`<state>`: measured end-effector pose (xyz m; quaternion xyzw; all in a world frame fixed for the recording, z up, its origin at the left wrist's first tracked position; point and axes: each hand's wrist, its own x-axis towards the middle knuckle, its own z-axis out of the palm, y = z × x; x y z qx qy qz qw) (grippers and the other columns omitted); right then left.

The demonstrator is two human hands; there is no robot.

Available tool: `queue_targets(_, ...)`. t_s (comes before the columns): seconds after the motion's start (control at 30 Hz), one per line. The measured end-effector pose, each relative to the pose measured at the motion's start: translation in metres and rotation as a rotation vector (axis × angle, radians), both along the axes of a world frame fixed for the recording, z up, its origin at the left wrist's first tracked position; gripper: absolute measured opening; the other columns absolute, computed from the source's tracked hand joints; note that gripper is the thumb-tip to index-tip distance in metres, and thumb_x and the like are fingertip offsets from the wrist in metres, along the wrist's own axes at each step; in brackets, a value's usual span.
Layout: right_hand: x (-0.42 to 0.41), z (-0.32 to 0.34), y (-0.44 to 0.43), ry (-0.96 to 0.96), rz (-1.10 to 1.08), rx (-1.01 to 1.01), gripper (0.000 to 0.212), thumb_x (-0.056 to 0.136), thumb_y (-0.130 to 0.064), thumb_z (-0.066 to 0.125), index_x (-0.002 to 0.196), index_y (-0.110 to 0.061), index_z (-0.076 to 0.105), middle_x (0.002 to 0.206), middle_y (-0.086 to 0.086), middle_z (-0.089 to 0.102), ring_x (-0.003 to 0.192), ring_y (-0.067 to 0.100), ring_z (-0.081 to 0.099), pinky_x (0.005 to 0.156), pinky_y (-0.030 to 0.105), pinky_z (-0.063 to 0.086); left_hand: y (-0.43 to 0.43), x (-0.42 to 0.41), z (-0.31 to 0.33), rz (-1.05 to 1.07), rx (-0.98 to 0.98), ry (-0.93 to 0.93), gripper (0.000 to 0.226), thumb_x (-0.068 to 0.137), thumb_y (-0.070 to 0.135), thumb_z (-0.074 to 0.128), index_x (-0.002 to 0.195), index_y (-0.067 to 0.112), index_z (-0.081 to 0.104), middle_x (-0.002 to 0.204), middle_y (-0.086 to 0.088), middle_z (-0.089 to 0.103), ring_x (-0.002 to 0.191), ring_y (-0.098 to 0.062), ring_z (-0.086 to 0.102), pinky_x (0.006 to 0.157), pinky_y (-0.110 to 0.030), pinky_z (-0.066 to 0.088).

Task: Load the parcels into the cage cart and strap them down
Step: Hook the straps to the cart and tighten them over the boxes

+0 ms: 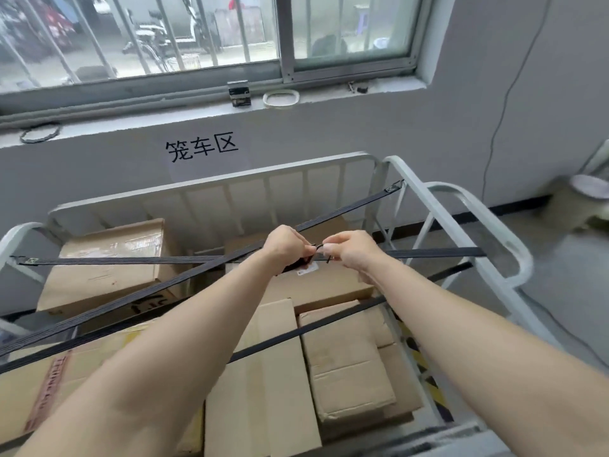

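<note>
A white metal cage cart (458, 212) holds several brown cardboard parcels (108, 258). Black elastic straps (131, 259) cross over the parcels, hooked to the cart's rails at the left and at the far right corner. Another black strap (313, 328) runs lower across the front parcels. Over the cart's middle, my left hand (285, 247) and my right hand (351, 253) meet. Both pinch the strap ends where small black hooks join. The joint itself is mostly hidden by my fingers.
The cart stands against a grey wall with a paper sign (201, 148) under a barred window. On the sill lie a black loop (40, 131), a small metal box (239, 93) and a white ring (281, 98). A cable hangs down the right wall; grey floor lies to the right.
</note>
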<state>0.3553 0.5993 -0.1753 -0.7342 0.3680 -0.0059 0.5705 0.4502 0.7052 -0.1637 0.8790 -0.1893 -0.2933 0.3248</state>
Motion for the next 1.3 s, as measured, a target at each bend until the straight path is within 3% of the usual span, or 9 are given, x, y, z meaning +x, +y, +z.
queue_targets(0.13, -0.044, 0.008, -0.067, 0.099, 0.037, -0.162, 0.017, 0.088, -0.010, 0.065, 0.104, -0.010, 0.072, 0.102, 0.005, 0.067, 0.099, 0.020, 0.060, 0.091, 0.031, 0.048, -0.064, -0.038, -0.007, -0.067, -0.028, 0.075, 0.020, 0.087, 0.021, 0.069, 0.081, 0.004, 0.076, 0.078, -0.012, 0.073, 0.064, -0.019, 0.063, 0.078, -0.037, 0.059)
queue_targets(0.33, -0.116, 0.004, -0.170, 0.153, -0.228, -0.268, 0.013, 0.082, -0.004, 0.065, 0.084, -0.017, 0.069, 0.099, 0.005, 0.070, 0.096, 0.022, 0.063, 0.090, 0.032, 0.051, -0.154, -0.105, -0.044, -0.163, -0.019, 0.180, 0.023, 0.086, 0.022, 0.070, 0.086, -0.001, 0.074, 0.078, -0.014, 0.073, 0.063, -0.023, 0.065, 0.076, -0.038, 0.059)
queue_targets(0.47, -0.163, -0.016, -0.206, 0.208, -0.307, -0.313, 0.013, 0.087, -0.006, 0.060, 0.084, -0.017, 0.068, 0.091, 0.004, 0.065, 0.086, 0.020, 0.058, 0.065, 0.024, 0.047, -0.192, -0.146, -0.086, -0.168, 0.050, 0.306, 0.026, 0.086, 0.022, 0.069, 0.081, -0.004, 0.071, 0.074, -0.015, 0.071, 0.062, -0.025, 0.063, 0.077, -0.041, 0.059)
queue_targets(0.63, -0.197, -0.053, -0.232, 0.285, -0.376, -0.322, 0.016, 0.086, -0.003, 0.063, 0.100, -0.007, 0.069, 0.109, 0.010, 0.067, 0.103, 0.023, 0.060, 0.084, 0.026, 0.045, -0.234, -0.185, -0.110, -0.203, 0.112, 0.371, 0.037, 0.094, 0.025, 0.058, 0.061, 0.007, 0.057, 0.055, -0.005, 0.058, 0.045, -0.015, 0.051, 0.048, -0.019, 0.044)
queue_targets(0.83, -0.218, -0.083, -0.245, 0.316, -0.319, -0.271, 0.017, 0.087, -0.008, 0.064, 0.103, -0.012, 0.067, 0.112, 0.006, 0.066, 0.106, 0.022, 0.059, 0.090, 0.028, 0.046, -0.259, -0.219, -0.167, -0.150, 0.251, 0.293, 0.039, 0.084, 0.019, 0.058, 0.046, 0.014, 0.049, 0.061, -0.003, 0.060, 0.050, -0.022, 0.053, 0.048, -0.023, 0.043)
queue_targets(0.97, -0.222, -0.098, -0.250, 0.289, -0.272, -0.265, 0.023, 0.087, -0.009, 0.063, 0.110, -0.011, 0.067, 0.112, 0.004, 0.065, 0.107, 0.020, 0.059, 0.092, 0.028, 0.046, -0.279, -0.224, -0.171, -0.051, 0.155, 0.434, 0.039, 0.087, 0.013, 0.059, 0.051, 0.008, 0.048, 0.059, -0.009, 0.059, 0.052, -0.022, 0.058, 0.052, -0.022, 0.046)
queue_targets(1.07, -0.224, -0.102, -0.257, 0.259, -0.284, -0.278, 0.019, 0.087, -0.009, 0.062, 0.105, -0.011, 0.069, 0.107, 0.005, 0.067, 0.102, 0.019, 0.061, 0.087, 0.027, 0.047, -0.290, -0.225, -0.166, -0.090, 0.125, 0.454, 0.040, 0.092, 0.017, 0.057, 0.055, 0.009, 0.047, 0.054, -0.006, 0.054, 0.035, -0.013, 0.050, 0.038, -0.015, 0.039)
queue_targets(1.2, -0.227, -0.105, -0.263, 0.254, -0.298, -0.249, 0.016, 0.086, -0.008, 0.062, 0.098, -0.013, 0.071, 0.104, 0.007, 0.070, 0.100, 0.021, 0.064, 0.093, 0.037, 0.052, -0.301, -0.228, -0.168, -0.155, 0.073, 0.468, 0.023, 0.089, 0.013, 0.063, 0.068, 0.003, 0.061, 0.066, -0.013, 0.062, 0.058, -0.024, 0.060, 0.070, -0.034, 0.058)
queue_targets(1.3, -0.227, -0.105, -0.263, 0.258, -0.293, -0.254, 0.017, 0.087, -0.008, 0.062, 0.101, -0.010, 0.071, 0.107, 0.007, 0.069, 0.101, 0.021, 0.063, 0.091, 0.035, 0.052, -0.297, -0.234, -0.175, -0.246, 0.087, 0.482, 0.018, 0.088, 0.009, 0.064, 0.072, 0.001, 0.065, 0.071, -0.017, 0.065, 0.061, -0.026, 0.062, 0.078, -0.040, 0.059)
